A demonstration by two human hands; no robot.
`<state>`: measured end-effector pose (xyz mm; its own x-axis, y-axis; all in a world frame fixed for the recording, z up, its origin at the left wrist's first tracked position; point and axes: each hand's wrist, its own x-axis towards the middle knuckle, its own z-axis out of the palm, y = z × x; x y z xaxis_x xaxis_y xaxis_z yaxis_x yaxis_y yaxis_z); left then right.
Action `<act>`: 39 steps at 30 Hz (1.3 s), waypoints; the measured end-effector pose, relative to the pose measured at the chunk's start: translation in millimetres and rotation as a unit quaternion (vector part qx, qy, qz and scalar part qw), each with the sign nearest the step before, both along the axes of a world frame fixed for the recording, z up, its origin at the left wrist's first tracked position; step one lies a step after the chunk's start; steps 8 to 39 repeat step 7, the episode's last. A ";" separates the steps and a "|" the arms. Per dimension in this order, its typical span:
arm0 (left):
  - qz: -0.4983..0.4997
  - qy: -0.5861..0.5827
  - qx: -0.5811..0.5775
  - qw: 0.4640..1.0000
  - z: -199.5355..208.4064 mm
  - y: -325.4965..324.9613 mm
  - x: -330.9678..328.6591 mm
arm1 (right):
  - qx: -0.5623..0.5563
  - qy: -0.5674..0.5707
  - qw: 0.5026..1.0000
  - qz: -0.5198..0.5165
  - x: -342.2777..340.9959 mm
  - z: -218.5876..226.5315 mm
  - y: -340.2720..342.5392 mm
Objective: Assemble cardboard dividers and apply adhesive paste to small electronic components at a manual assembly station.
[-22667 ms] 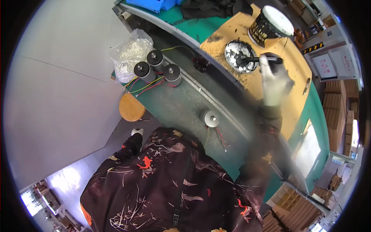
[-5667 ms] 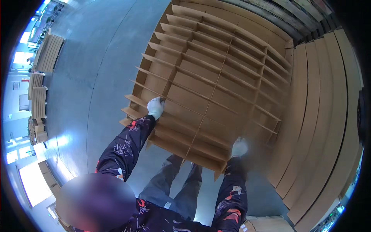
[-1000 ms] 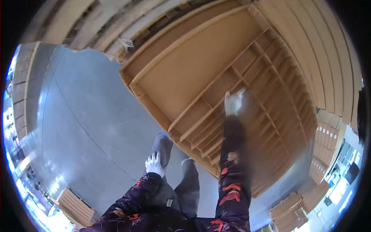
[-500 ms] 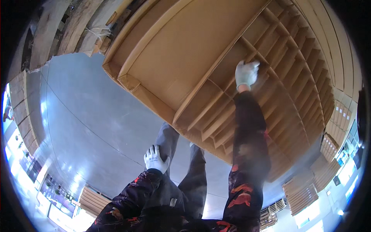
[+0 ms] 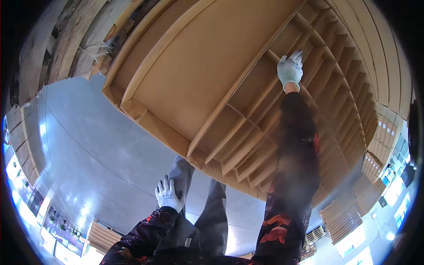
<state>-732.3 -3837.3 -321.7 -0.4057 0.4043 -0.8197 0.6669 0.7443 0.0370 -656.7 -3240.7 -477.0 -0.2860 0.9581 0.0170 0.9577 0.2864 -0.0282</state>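
Observation:
A large tan cardboard box (image 5: pixel 165 134) stands in front of me. One part of it shows a smooth brown sheet (image 5: pixel 194 66); alongside is a grid of upright cardboard dividers (image 5: pixel 238 141) forming narrow cells. My right hand (image 5: pixel 290 70), in a white glove, reaches over that grid with its fingers stretched forward and partly apart. The fingertips lie at the divider tops; whether they touch is unclear, and nothing held shows. On my grey-trousered leg (image 5: pixel 181 174) rests my left hand (image 5: pixel 169 194), also white-gloved, with its fingers spread and nothing in it.
Wooden pallet boards (image 5: pixel 62 48) rise at the upper left, close to the box. A smooth grey floor (image 5: pixel 97 132) stretches to the left. Long cardboard strips (image 5: pixel 380 53) curve along the right side, with stacked brown cartons (image 5: pixel 382 132) farther off.
My right hand has shifted a little right and forward over the dividers, its fingers now straighter. The view has turned slightly, moving the box left and down. My left hand stays on my leg.

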 end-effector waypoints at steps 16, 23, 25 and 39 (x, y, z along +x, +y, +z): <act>0.007 -0.010 -0.009 1.000 -4.8 2.7 -6.2 | -0.087 -0.041 0.995 -0.029 -0.7 9.3 7.4; 0.007 -0.010 -0.009 1.000 -4.8 2.7 -6.2 | -0.087 -0.041 0.995 -0.029 -0.7 9.3 7.4; 0.007 -0.010 -0.009 1.000 -4.8 2.7 -6.2 | -0.087 -0.041 0.995 -0.029 -0.7 9.3 7.4; 0.007 -0.010 -0.009 1.000 -4.8 2.7 -6.2 | -0.087 -0.041 0.995 -0.029 -0.7 9.3 7.4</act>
